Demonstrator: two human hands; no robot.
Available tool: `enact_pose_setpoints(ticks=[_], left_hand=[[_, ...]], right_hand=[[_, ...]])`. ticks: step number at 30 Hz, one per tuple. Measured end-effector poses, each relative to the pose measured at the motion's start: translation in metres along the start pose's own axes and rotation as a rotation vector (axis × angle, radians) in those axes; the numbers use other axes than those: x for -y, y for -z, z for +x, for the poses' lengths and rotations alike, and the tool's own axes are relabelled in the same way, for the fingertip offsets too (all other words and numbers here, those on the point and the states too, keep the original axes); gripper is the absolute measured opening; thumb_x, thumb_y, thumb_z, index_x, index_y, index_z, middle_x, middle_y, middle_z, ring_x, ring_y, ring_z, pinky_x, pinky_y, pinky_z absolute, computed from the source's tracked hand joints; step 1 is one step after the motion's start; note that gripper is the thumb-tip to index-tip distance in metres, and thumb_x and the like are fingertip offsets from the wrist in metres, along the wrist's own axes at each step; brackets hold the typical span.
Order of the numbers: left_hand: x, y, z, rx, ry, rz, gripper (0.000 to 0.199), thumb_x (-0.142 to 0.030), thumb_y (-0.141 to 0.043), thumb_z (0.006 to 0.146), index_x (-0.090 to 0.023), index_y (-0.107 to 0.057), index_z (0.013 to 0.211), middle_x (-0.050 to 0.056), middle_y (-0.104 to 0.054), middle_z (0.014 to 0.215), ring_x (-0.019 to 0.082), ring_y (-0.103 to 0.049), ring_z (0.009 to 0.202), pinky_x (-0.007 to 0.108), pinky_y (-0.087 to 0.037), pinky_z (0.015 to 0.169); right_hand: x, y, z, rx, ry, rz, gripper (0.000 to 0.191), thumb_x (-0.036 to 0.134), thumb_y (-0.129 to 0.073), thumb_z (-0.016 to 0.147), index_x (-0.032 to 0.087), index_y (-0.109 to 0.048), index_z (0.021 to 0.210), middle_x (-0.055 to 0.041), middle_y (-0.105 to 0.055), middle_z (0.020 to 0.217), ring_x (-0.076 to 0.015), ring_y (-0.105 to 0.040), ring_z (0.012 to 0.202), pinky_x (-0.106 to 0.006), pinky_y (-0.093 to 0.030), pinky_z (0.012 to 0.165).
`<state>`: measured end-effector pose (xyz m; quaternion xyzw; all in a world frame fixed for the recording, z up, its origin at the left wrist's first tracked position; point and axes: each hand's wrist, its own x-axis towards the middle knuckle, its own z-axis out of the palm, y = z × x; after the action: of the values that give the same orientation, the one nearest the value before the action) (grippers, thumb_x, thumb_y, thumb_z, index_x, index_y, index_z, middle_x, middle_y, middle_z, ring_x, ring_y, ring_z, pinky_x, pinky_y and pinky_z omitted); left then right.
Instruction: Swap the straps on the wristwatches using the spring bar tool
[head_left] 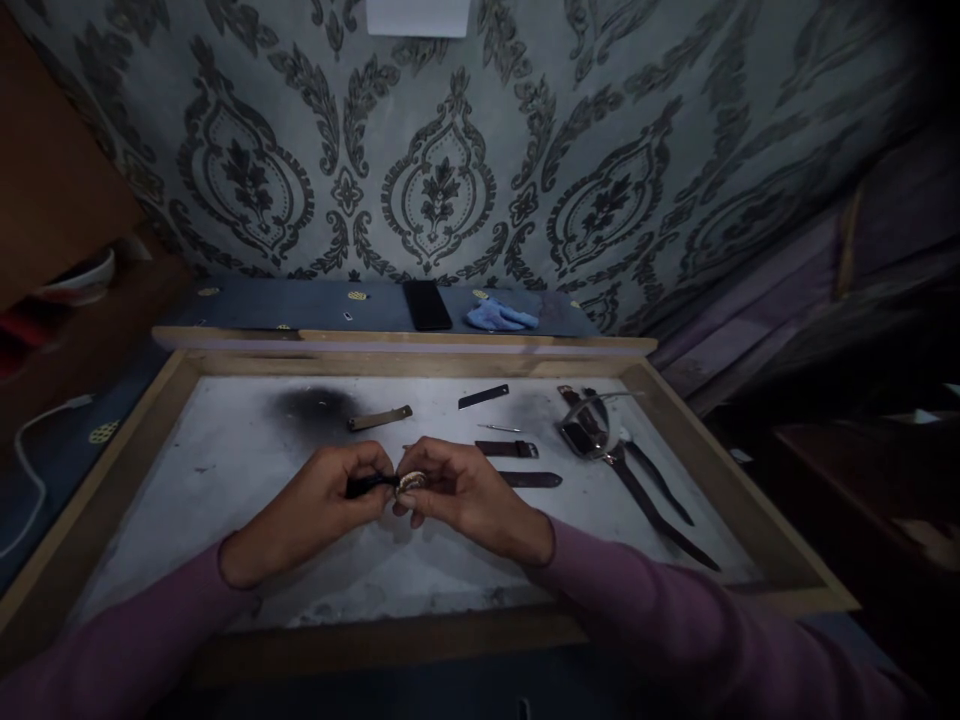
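Over the middle of the white-bottomed tray, both of my hands meet at a small gold-coloured watch case (410, 483). My right hand (469, 490) pinches the case between thumb and fingers. In my left hand (319, 500), closed, is a narrow black piece (364, 485) whose tip reaches the case; whether it is a strap or a tool handle I cannot tell. Just beyond my right hand lie a dark brown buckle strap (506, 449) and a second brown strap piece (534, 480), partly hidden by the hand. A thin metal rod (500, 428) lies behind them.
A wooden rim (757, 490) borders the tray (172, 510). Inside are a tan strip-like tool (380, 418), a black flat strip (484, 397) and wristwatches (586, 425) with long dark straps. Behind the rim lie a black phone (427, 305) and blue cloth-like item (501, 316). A white cable (30, 460) runs left.
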<state>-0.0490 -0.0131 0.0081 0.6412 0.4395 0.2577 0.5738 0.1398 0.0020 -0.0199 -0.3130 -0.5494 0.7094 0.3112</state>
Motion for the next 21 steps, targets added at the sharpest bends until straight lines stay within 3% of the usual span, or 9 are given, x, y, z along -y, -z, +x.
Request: enact_pose_setpoints(ticks=[4,8,13,21], left_hand=[[-0.0035,0.0016,0.0008,0.004,0.028,-0.089,0.009,-0.025,-0.055,0.083,-0.017,-0.055,0.079,0.0,-0.064,0.074,0.013,-0.054,0.067,0.024,-0.039,0.061],[-0.0021,0.0052,-0.001,-0.033,0.01,-0.066,0.013,-0.029,-0.052,0.089,-0.017,-0.055,0.083,-0.002,-0.057,0.069,0.01,-0.043,0.055,0.022,-0.032,0.051],[-0.0061,0.0057,-0.0064,-0.063,-0.059,0.125,0.025,-0.032,-0.043,0.094,-0.017,-0.057,0.081,-0.004,-0.047,0.061,0.011,-0.043,0.055,0.023,-0.033,0.053],[-0.0061,0.0017,-0.0054,-0.047,-0.125,0.379,0.026,-0.028,-0.038,0.093,-0.016,-0.057,0.079,-0.005,-0.046,0.06,0.011,-0.045,0.054,0.024,-0.033,0.054]], right_hand=[[-0.0014,0.0025,0.0022,0.019,-0.04,0.059,0.035,0.037,-0.081,0.07,0.016,-0.057,0.083,0.0015,-0.062,0.073,-0.0101,-0.065,0.064,-0.02,-0.053,0.053],[0.0021,0.0042,0.0026,0.009,-0.01,0.067,0.034,0.038,-0.08,0.072,0.015,-0.058,0.085,0.0,-0.065,0.075,-0.0102,-0.065,0.066,-0.022,-0.055,0.06],[0.0049,0.0047,0.0022,-0.012,0.016,0.067,0.031,0.037,-0.078,0.074,0.016,-0.059,0.086,-0.0007,-0.066,0.078,-0.0114,-0.066,0.071,-0.024,-0.056,0.064],[0.0002,0.0047,0.0023,-0.038,0.033,0.056,0.027,0.033,-0.077,0.076,0.016,-0.059,0.086,-0.0007,-0.065,0.077,-0.0118,-0.066,0.072,-0.024,-0.055,0.064]])
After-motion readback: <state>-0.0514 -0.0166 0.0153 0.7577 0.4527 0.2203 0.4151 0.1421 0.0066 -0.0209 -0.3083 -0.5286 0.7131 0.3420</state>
